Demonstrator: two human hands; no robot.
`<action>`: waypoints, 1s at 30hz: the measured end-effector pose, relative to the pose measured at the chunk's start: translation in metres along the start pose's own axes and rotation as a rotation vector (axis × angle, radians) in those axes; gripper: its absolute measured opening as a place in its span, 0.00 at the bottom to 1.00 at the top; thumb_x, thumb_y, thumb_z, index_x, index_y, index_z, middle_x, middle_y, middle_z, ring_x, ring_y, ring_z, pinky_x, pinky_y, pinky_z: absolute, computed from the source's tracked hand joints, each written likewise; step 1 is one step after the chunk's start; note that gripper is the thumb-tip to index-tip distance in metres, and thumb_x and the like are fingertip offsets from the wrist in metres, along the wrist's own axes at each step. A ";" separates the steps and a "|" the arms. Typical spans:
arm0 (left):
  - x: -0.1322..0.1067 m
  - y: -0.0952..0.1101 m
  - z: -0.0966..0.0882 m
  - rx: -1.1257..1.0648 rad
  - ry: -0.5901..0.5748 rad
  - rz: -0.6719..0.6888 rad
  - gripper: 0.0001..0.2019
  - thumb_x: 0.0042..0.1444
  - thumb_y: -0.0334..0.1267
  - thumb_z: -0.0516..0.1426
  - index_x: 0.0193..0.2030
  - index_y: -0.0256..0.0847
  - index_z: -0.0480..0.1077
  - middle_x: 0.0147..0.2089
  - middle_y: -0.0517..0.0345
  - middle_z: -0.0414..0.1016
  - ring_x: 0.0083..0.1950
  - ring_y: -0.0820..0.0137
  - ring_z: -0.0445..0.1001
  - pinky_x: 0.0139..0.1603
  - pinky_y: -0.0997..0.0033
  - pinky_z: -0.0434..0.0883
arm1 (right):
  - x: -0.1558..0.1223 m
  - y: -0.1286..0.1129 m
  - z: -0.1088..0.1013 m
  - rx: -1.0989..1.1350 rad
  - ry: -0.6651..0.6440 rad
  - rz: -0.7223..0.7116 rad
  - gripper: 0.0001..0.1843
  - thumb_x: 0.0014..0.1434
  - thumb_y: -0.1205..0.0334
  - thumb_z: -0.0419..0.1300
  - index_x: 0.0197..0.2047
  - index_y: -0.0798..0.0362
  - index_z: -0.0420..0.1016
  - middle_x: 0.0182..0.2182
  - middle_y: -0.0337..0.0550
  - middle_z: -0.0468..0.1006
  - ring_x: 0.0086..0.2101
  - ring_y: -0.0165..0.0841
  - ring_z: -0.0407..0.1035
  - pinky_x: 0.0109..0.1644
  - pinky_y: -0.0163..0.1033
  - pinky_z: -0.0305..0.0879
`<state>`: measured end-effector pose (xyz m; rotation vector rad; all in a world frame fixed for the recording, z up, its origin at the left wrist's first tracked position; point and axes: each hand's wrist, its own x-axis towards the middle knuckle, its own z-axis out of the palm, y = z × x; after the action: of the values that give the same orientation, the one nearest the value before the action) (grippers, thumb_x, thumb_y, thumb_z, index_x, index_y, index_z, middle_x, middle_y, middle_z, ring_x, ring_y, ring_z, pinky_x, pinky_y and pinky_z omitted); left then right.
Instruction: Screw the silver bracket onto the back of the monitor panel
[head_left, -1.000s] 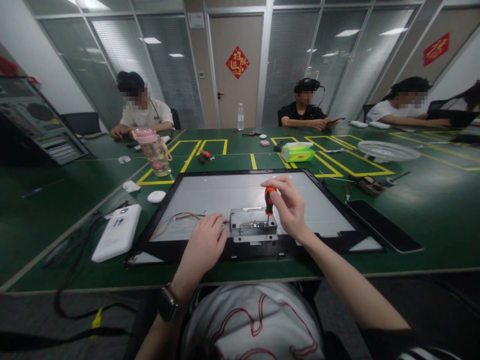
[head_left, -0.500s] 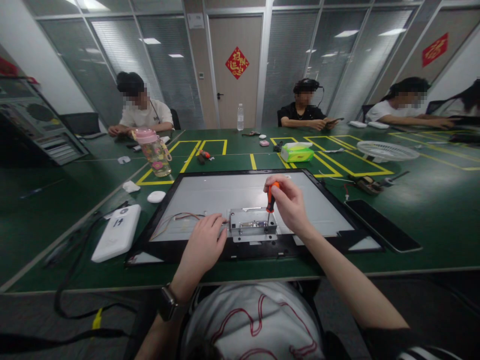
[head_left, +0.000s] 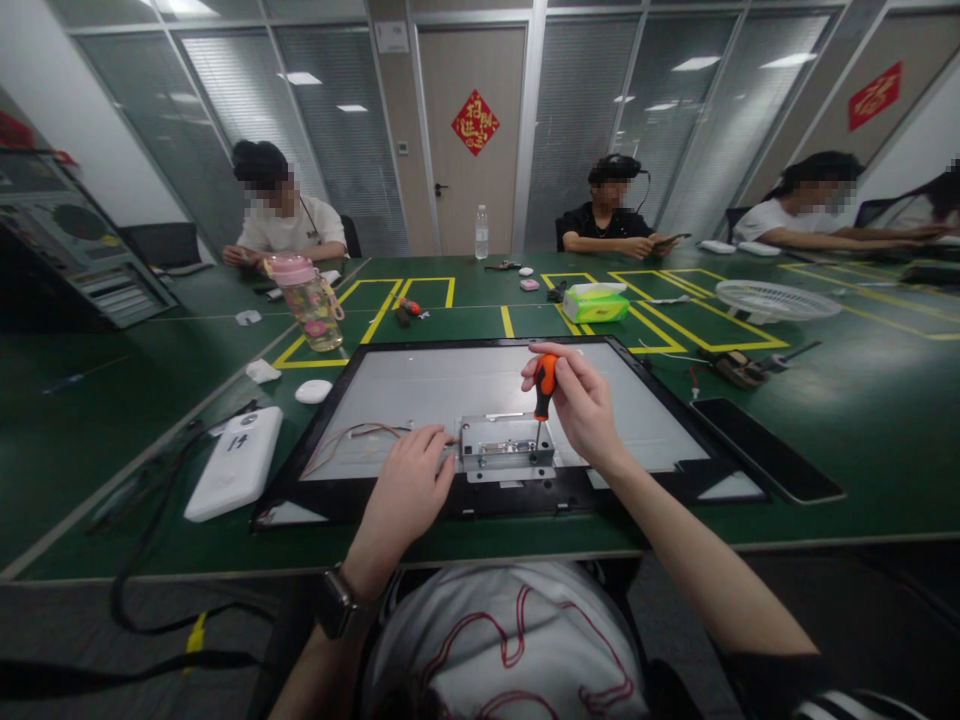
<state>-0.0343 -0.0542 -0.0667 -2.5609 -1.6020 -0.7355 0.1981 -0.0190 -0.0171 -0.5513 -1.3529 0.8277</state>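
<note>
My right hand (head_left: 583, 405) grips an orange and black screwdriver (head_left: 546, 385) by its handle, with the index finger lifted off. The screwdriver stands almost upright, its tip down at the right end of a small silver metal box (head_left: 504, 446). This box lies near the front edge of a large flat panel with a black frame (head_left: 424, 498). Flat on the panel rests my left hand (head_left: 409, 480), fingers stretched toward the box's left end. Thin wires (head_left: 352, 432) run leftward from near its fingertips. Whether those fingertips touch the box I cannot tell.
Left of the panel lie a white power bank (head_left: 236, 465), a white oval case (head_left: 313, 391) and a floral bottle (head_left: 307, 305). To the right are a black phone (head_left: 765, 450) and a walkie-talkie-like device (head_left: 742, 368). A tissue pack (head_left: 595, 304) sits behind. Several people sit opposite.
My right hand's fingers have shifted around the handle: the index finger is now extended and more of the orange handle shows. My left hand and the metal box stay put.
</note>
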 end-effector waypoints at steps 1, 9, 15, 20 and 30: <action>0.000 0.000 0.000 0.000 0.004 0.000 0.11 0.64 0.34 0.52 0.49 0.38 0.71 0.53 0.48 0.75 0.55 0.58 0.72 0.59 0.52 0.69 | 0.000 0.000 0.000 0.000 -0.001 0.003 0.16 0.68 0.53 0.53 0.51 0.49 0.76 0.36 0.43 0.77 0.34 0.34 0.72 0.42 0.42 0.68; -0.001 0.000 0.000 0.006 -0.003 0.009 0.11 0.64 0.34 0.50 0.49 0.38 0.71 0.53 0.47 0.74 0.55 0.58 0.72 0.58 0.51 0.69 | -0.001 -0.003 0.001 -0.021 -0.009 0.000 0.12 0.65 0.53 0.58 0.47 0.48 0.77 0.33 0.41 0.76 0.33 0.33 0.71 0.37 0.40 0.68; -0.001 -0.001 0.000 0.006 0.011 0.022 0.11 0.65 0.35 0.50 0.49 0.38 0.70 0.52 0.48 0.74 0.54 0.59 0.72 0.58 0.52 0.69 | 0.000 -0.005 0.006 -0.132 0.087 -0.094 0.07 0.53 0.61 0.69 0.35 0.47 0.76 0.31 0.35 0.70 0.30 0.29 0.65 0.35 0.36 0.63; -0.001 -0.001 0.001 0.007 0.026 0.020 0.11 0.64 0.35 0.50 0.49 0.40 0.70 0.52 0.49 0.75 0.55 0.59 0.72 0.58 0.53 0.69 | 0.001 -0.001 0.001 -0.131 0.081 -0.035 0.07 0.58 0.58 0.64 0.41 0.47 0.77 0.30 0.36 0.70 0.30 0.30 0.64 0.33 0.35 0.62; -0.001 0.000 -0.001 0.001 0.010 0.013 0.11 0.64 0.34 0.50 0.49 0.39 0.70 0.53 0.48 0.74 0.54 0.59 0.72 0.58 0.52 0.69 | 0.001 -0.003 0.002 0.031 0.042 0.030 0.10 0.63 0.54 0.59 0.43 0.48 0.77 0.31 0.39 0.74 0.31 0.32 0.68 0.38 0.40 0.65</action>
<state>-0.0347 -0.0551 -0.0663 -2.5601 -1.5814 -0.7441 0.1966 -0.0202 -0.0138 -0.5631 -1.2947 0.8556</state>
